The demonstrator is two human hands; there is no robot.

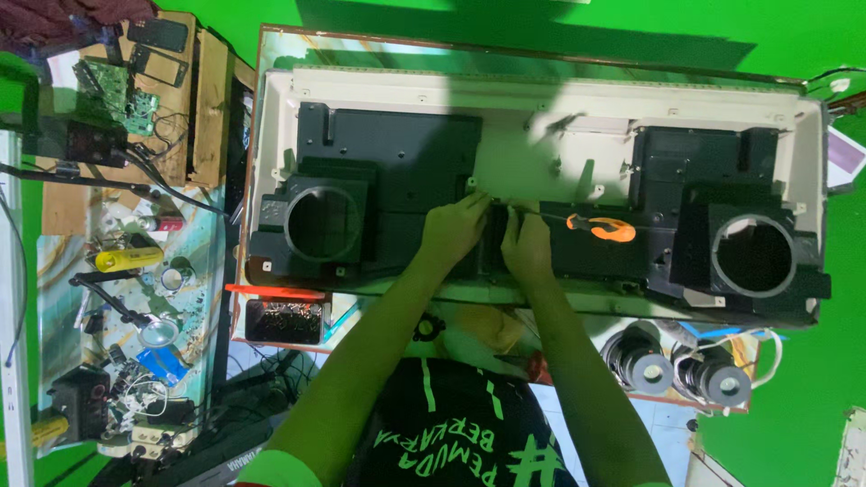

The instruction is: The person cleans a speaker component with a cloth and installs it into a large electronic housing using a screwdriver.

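Observation:
A large cream-coloured panel (505, 117) lies face down on the table, with black plastic housings and two round speaker openings (323, 223) (752, 255). My left hand (454, 227) rests on the black centre part, fingers curled at its top edge. My right hand (526, 242) sits just beside it, fingers pinched on the same black part. An orange-handled screwdriver (602, 227) lies on the black housing right of my right hand, its shaft pointing toward my fingers; whether I hold it is unclear.
Two loose round speakers (640, 361) (717, 377) sit at the near right edge. A small box of screws (284, 321) stands at the near left. A cluttered bench on the left carries a circuit board (117, 95), phones, a yellow tube (128, 260) and tools.

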